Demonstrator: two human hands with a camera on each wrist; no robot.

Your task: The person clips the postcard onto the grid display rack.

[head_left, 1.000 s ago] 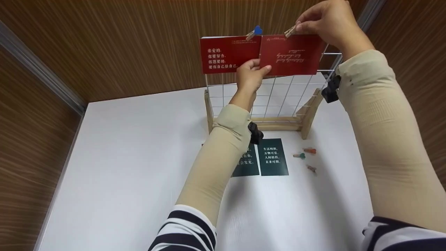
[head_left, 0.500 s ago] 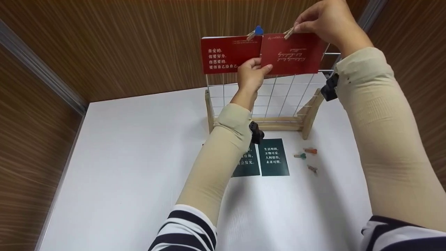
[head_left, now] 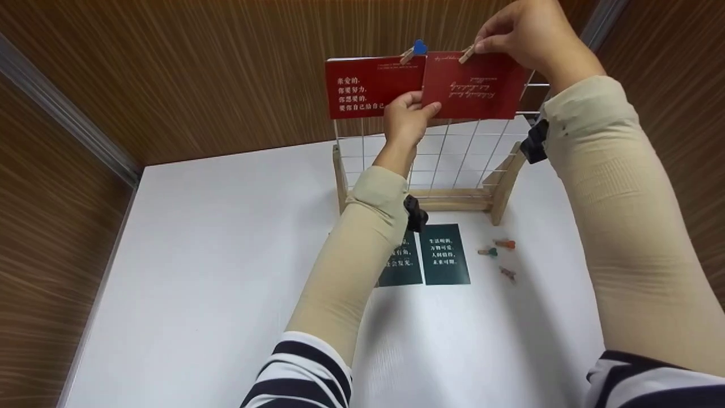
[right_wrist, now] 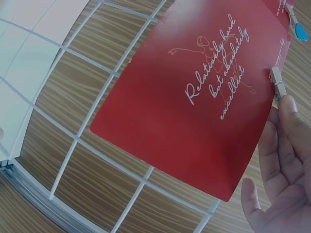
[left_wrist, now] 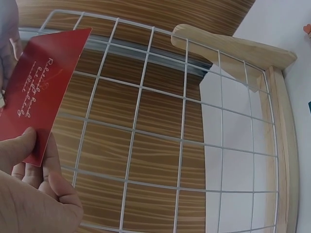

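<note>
A red card (head_left: 476, 85) with white script lies against the upper right of a white wire grid (left_wrist: 136, 131). My left hand (head_left: 405, 122) pinches its lower left corner between thumb and fingers. At its top edge my right hand (head_left: 532, 42) pinches a small wooden clothespin (right_wrist: 277, 82), whose jaws sit over the card's edge. Left of it hangs a second red card (head_left: 362, 88) with printed characters, held at its top right by a clothespin with a blue heart (head_left: 419, 47). My left fingers partly cover that card's lower right corner.
The grid stands in a wooden base (head_left: 453, 203) on a white table (head_left: 226, 255). Dark green cards (head_left: 444, 255) lie before it, one partly hidden by my left arm. To their right lie clothespins with a green heart (head_left: 491, 251) and an orange heart (head_left: 510, 244), plus another (head_left: 507, 273).
Both hands hold almost the same place. The right hand, the clothespin and the right red card have shifted very slightly upward, and the right hand slightly left.
</note>
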